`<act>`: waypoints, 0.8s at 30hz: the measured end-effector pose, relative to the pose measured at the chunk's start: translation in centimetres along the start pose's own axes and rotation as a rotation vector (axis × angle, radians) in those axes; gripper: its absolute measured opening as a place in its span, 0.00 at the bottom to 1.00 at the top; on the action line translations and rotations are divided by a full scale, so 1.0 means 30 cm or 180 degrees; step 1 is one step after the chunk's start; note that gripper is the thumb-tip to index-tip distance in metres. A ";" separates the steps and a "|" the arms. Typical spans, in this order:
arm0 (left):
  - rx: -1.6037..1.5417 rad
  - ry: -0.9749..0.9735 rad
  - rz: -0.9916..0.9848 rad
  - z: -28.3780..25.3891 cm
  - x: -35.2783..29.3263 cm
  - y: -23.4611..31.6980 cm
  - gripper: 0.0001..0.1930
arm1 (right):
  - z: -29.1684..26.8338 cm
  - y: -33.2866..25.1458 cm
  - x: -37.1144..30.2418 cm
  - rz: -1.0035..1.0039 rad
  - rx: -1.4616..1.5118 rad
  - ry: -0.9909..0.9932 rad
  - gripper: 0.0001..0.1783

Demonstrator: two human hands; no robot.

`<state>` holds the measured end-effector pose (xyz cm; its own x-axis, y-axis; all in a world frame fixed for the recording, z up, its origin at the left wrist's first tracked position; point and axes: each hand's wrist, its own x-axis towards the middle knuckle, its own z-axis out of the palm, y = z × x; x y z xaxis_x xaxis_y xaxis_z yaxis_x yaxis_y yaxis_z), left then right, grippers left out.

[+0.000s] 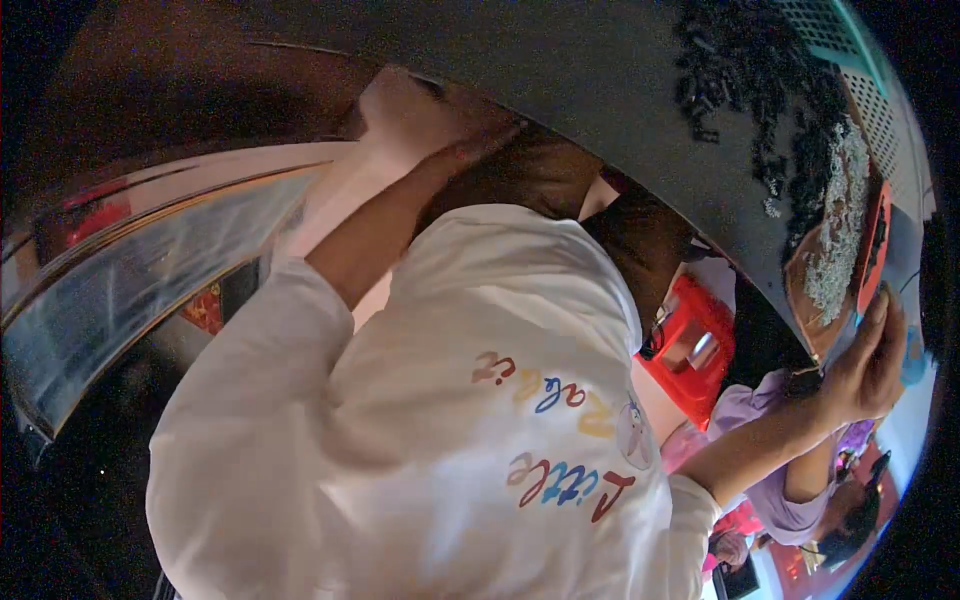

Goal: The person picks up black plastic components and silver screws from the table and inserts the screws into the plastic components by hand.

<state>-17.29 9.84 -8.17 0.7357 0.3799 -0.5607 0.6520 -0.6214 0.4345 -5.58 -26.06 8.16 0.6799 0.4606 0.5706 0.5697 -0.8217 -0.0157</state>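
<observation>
My right hand [872,365] reaches to the right end of the dark table [600,75]. Its fingers are closed on the near end of a narrow orange-red tray [877,245] with dark contents. Beside that tray lies a heap of small silvery pieces [838,225] on a brown surface. Many small black pieces [745,75] are spread over the table to the left of the silvery heap. My left hand [492,128] is in shadow at the table's near edge, by my dark-clothed legs. Its fingers are too dark to make out, and nothing can be seen in them.
Perforated pale green baskets [872,105] stand at the far right. A red plastic stool or container [697,350] is below the table edge. At the lower right sits another person in a lilac top [800,500]. A glass-like panel with a wooden frame [150,270] lies to the left.
</observation>
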 end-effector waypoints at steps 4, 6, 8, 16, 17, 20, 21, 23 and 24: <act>-0.1066 -0.0611 -0.0331 0.047 0.025 -0.047 0.27 | -0.015 -0.026 0.005 0.0038 0.0156 -0.0099 0.10; -0.1572 -0.0984 -0.0516 0.080 0.049 -0.089 0.27 | -0.028 -0.037 -0.003 0.0015 0.0059 -0.0023 0.10; -0.2082 -0.1320 -0.0644 0.126 0.104 -0.087 0.27 | -0.027 -0.022 0.002 -0.0021 -0.0061 0.0118 0.10; -0.4144 -0.2643 -0.1337 0.273 0.136 -0.196 0.25 | -0.031 -0.003 -0.022 -0.0398 -0.0028 -0.0124 0.10; -0.4138 -0.2635 -0.1339 0.283 0.126 -0.210 0.25 | -0.038 0.001 -0.019 -0.0393 -0.0021 -0.0121 0.10; -0.4608 -0.2253 -0.1379 0.325 0.073 -0.253 0.22 | -0.051 0.014 -0.025 -0.0373 -0.0440 -0.0357 0.09; -0.4246 -0.1570 -0.0735 0.423 0.081 -0.349 0.21 | -0.041 0.007 -0.031 -0.0383 -0.0150 -0.0155 0.09; -0.3938 -0.0923 -0.0107 0.449 0.071 -0.415 0.20 | -0.038 0.001 -0.052 -0.0360 0.0114 0.0002 0.09; -0.4048 -0.0895 -0.0102 0.412 0.050 -0.420 0.20 | -0.044 -0.004 -0.053 -0.0384 0.0045 -0.0078 0.09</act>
<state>-26.66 9.77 -23.18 0.7543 0.1305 -0.6434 0.4982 0.5245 0.6904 -7.36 -27.14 8.34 0.6171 0.5640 0.5487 0.6544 -0.7550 0.0401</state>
